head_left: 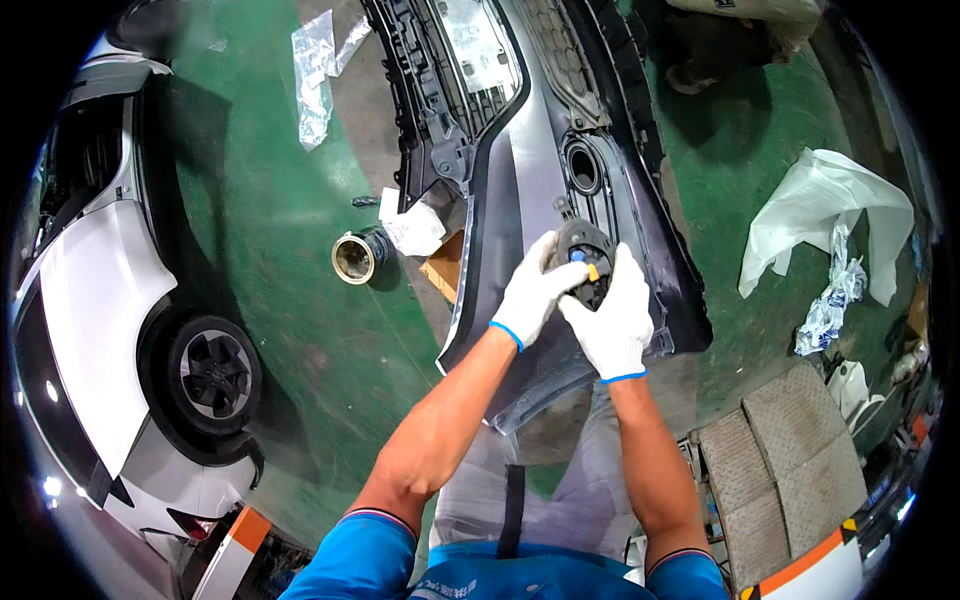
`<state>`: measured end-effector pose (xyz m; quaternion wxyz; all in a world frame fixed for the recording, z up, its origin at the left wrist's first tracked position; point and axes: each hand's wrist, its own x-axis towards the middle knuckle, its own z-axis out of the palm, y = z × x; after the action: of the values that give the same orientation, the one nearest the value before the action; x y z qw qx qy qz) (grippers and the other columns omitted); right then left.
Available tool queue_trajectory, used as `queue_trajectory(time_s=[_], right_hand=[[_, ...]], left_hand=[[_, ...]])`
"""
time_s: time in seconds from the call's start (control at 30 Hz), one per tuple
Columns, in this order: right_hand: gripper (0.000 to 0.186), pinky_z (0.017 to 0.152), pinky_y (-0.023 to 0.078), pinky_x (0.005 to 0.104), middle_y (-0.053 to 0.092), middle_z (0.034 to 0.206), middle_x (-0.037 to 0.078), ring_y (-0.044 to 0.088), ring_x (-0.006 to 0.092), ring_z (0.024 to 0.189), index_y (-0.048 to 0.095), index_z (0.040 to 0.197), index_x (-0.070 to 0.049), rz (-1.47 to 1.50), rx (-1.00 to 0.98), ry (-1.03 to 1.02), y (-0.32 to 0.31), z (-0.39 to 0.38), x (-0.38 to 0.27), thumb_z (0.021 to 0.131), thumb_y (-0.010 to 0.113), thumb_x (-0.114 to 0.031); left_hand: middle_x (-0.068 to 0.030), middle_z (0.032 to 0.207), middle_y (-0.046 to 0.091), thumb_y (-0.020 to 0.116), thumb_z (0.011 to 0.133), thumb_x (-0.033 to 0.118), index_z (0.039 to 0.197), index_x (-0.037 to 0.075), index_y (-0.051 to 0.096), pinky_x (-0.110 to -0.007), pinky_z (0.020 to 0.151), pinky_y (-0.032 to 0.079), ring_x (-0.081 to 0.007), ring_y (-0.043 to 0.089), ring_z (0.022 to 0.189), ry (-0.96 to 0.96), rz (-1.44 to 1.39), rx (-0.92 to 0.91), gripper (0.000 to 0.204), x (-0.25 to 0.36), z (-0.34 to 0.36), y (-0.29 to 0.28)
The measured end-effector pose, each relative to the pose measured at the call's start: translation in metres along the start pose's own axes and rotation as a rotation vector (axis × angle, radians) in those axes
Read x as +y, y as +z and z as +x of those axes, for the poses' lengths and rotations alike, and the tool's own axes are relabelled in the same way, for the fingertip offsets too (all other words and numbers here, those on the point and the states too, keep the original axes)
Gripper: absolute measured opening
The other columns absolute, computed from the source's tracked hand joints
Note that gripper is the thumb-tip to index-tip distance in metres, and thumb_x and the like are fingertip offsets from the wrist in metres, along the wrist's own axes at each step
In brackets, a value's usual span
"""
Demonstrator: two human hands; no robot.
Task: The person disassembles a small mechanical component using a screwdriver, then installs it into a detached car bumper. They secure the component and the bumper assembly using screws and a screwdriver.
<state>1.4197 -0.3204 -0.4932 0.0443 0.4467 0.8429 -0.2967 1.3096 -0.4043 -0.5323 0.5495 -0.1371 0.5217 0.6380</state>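
Note:
Both my hands wear white gloves with blue cuffs. Between them is a round black fog lamp (583, 240), its back side showing a blue piece and a yellow-orange piece. My left hand (530, 290) grips its left side, thumb laid across toward the blue piece. My right hand (616, 318) closes on the lamp's right and lower side. Beneath them lies a grey car bumper (515, 215), its inner side partly facing up. Just beyond the lamp, a round opening with a black ring (582, 165) sits in the bumper's trim. My gloves hide part of the lamp.
A white car (100, 290) with its wheel (212, 375) stands at the left. A tape roll (355, 258), crumpled white paper (415, 228) and clear plastic (312, 85) lie on the green floor. At right are white foam sheeting (825, 215) and a worn, patterned step board (785, 470).

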Motion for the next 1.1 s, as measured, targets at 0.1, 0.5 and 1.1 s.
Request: queue_trajectory(time_s=[0.1, 0.5, 1.1], right_hand=[[0.106, 0.106, 0.048, 0.0479, 0.049, 0.148, 0.024, 0.052, 0.0407, 0.132, 0.037, 0.154, 0.001, 0.056, -0.070, -0.012, 0.017, 0.043, 0.014, 0.072, 0.088, -0.043], [0.076, 0.094, 0.056, 0.0347, 0.061, 0.140, 0.020, 0.067, 0.0230, 0.111, 0.048, 0.150, -0.001, 0.510, -0.141, 0.218, 0.095, 0.191, 0.148, 0.086, 0.081, -0.023], [0.064, 0.088, 0.056, 0.0345, 0.071, 0.122, 0.016, 0.069, 0.0194, 0.090, 0.058, 0.141, -0.001, 0.429, -0.310, 0.251, 0.135, 0.222, 0.230, 0.085, 0.079, -0.025]], left_hand=[[-0.0200, 0.158, 0.041, 0.076, 0.090, 0.012, 0.161, -0.004, 0.023, -0.040, 0.117, 0.039, -0.0282, 0.045, 0.143, -0.049, 0.012, 0.006, 0.091, 0.015, 0.046, -0.002], [-0.0041, 0.121, 0.067, 0.073, 0.087, 0.014, 0.156, 0.005, 0.041, -0.025, 0.066, 0.043, -0.0086, 0.060, 0.085, -0.056, -0.003, 0.132, 0.076, -0.035, 0.252, -0.048], [-0.0152, 0.148, 0.055, 0.078, 0.083, 0.021, 0.155, -0.002, 0.043, -0.036, 0.101, 0.047, -0.0231, 0.057, 0.125, -0.066, 0.309, 0.123, 0.083, -0.061, 0.320, -0.064]])
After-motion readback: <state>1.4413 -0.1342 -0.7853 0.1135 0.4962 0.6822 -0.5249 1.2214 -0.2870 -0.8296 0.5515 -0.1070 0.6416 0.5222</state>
